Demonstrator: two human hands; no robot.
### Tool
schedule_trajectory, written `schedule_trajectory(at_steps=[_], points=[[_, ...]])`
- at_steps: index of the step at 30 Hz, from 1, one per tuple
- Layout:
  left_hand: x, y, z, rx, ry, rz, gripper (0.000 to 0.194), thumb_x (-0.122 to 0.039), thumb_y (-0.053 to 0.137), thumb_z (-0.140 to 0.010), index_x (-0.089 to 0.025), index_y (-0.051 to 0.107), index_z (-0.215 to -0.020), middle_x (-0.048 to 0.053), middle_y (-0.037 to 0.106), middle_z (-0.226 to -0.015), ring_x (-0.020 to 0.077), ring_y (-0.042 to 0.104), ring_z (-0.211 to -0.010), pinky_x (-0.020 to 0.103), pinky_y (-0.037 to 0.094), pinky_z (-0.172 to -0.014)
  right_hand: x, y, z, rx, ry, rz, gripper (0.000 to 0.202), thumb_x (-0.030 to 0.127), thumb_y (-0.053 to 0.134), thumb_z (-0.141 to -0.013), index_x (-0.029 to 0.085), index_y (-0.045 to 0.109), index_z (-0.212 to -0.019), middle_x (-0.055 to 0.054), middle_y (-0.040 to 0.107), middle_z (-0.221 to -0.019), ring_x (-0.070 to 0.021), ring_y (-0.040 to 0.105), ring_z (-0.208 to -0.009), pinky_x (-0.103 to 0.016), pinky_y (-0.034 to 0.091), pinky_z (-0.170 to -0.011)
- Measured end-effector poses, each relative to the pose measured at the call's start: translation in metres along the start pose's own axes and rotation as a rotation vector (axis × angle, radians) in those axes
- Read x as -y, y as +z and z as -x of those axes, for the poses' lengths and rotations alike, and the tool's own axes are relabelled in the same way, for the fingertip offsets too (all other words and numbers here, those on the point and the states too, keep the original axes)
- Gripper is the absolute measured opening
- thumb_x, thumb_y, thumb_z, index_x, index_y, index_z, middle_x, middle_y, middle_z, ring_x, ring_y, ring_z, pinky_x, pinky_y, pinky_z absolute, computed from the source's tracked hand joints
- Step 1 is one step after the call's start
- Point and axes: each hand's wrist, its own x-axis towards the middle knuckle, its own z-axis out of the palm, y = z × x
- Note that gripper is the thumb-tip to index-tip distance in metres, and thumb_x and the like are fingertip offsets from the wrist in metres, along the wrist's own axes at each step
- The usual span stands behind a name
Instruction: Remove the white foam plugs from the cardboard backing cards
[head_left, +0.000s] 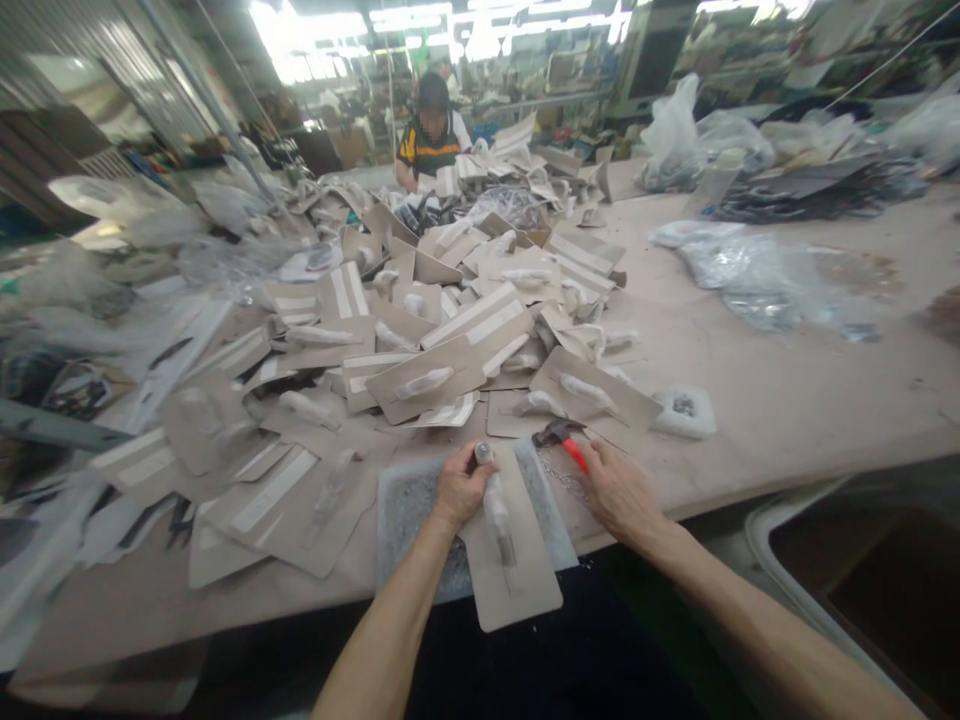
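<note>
My left hand (459, 485) pinches a short, round metal tool (484, 453), like a setting punch, upright at the far end of a beige panel (534, 575). A plastic-wrapped handle (498, 515) runs along that panel. Under the panel lies a grey, worn board (409, 500) at the table's front edge. To the right, my right hand (616, 490) is closed around the red grip of a claw hammer (559, 432). The hammer's dark head rests close to or just above the table, apart from the tool.
A large heap of similar beige panels (427, 380) covers the table's middle and left. Small metal bits fill a white tray (684, 410). Clear plastic bags (765, 275) lie at right. A person (431, 140) sits beyond the heap. An open container (847, 570) stands below right.
</note>
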Motion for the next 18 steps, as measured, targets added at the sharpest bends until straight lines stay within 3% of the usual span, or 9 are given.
schedule_trajectory(at_steps=[2,3,5,7,9,12,15,18], points=[[0.002,0.003,0.000,-0.010,-0.032,0.065,0.022,-0.030,0.075,-0.074,-0.018,0.070,-0.091,0.001,0.071,-0.081,0.0157,0.064,-0.076,0.024,0.049,-0.073,0.029,-0.006,-0.002,-0.135,-0.313,-0.006,0.053,0.010,0.044,-0.091,0.013,0.045,-0.144,-0.020,0.046,-0.143,-0.0301,0.048,-0.122,-0.043,0.043,-0.095],[0.002,0.005,0.000,-0.018,-0.052,0.107,0.024,-0.031,0.076,-0.072,-0.018,0.070,-0.091,0.000,0.071,-0.081,0.0155,0.064,-0.075,0.024,0.050,-0.072,0.046,-0.010,-0.003,-0.131,-0.495,-0.013,0.056,0.009,0.047,-0.088,0.016,0.045,-0.144,-0.018,0.043,-0.147,-0.0292,0.046,-0.124,-0.043,0.042,-0.097],[0.004,0.007,-0.003,-0.035,-0.099,0.184,0.031,-0.034,0.081,-0.067,-0.017,0.070,-0.090,0.000,0.070,-0.078,0.0150,0.064,-0.072,0.023,0.051,-0.069,0.077,-0.014,-0.004,-0.018,-0.813,0.007,0.042,0.013,0.053,-0.087,0.019,0.055,-0.129,-0.013,0.050,-0.139,-0.0269,0.049,-0.116,-0.041,0.043,-0.092],[0.003,0.005,-0.009,-0.105,-0.165,0.246,0.035,-0.036,0.084,-0.062,-0.016,0.069,-0.087,0.000,0.069,-0.074,0.0147,0.064,-0.069,0.023,0.051,-0.067,0.100,-0.014,-0.005,0.074,-0.938,0.081,0.018,0.018,0.054,-0.090,0.018,0.060,-0.107,-0.010,0.059,-0.118,-0.0253,0.053,-0.101,-0.040,0.045,-0.085],[-0.005,-0.002,-0.018,-0.262,-0.211,0.352,0.036,-0.039,0.084,-0.062,-0.015,0.067,-0.084,0.001,0.070,-0.074,0.0147,0.065,-0.067,0.024,0.052,-0.066,0.113,-0.013,-0.006,0.064,-0.875,0.170,0.010,0.017,0.049,-0.093,0.017,0.059,-0.096,-0.010,0.061,-0.100,-0.0251,0.054,-0.091,-0.041,0.045,-0.081],[-0.029,-0.022,-0.029,-0.473,-0.149,0.527,0.038,-0.041,0.083,-0.064,-0.015,0.065,-0.085,0.003,0.072,-0.079,0.0156,0.068,-0.072,0.027,0.054,-0.072,0.116,-0.020,-0.007,0.050,-0.605,0.239,0.018,0.008,0.042,-0.092,0.015,0.057,-0.097,-0.011,0.062,-0.090,-0.0254,0.058,-0.083,-0.040,0.045,-0.076],[-0.058,-0.042,-0.028,-0.447,0.004,0.459,0.037,-0.038,0.085,-0.067,-0.014,0.068,-0.091,0.005,0.075,-0.086,0.0165,0.070,-0.080,0.028,0.054,-0.080,0.115,-0.034,-0.005,0.170,-0.318,0.152,0.018,0.011,0.041,-0.094,0.015,0.055,-0.104,-0.012,0.065,-0.089,-0.0251,0.064,-0.078,-0.035,0.044,-0.066],[-0.071,-0.046,-0.017,-0.328,0.070,0.282,0.032,-0.037,0.082,-0.074,-0.016,0.071,-0.094,0.006,0.076,-0.091,0.0170,0.070,-0.085,0.027,0.054,-0.083,0.119,-0.037,0.000,0.239,-0.085,-0.003,0.025,0.033,0.044,-0.100,0.015,0.054,-0.115,-0.011,0.070,-0.089,-0.0278,0.069,-0.079,-0.034,0.044,-0.063]])
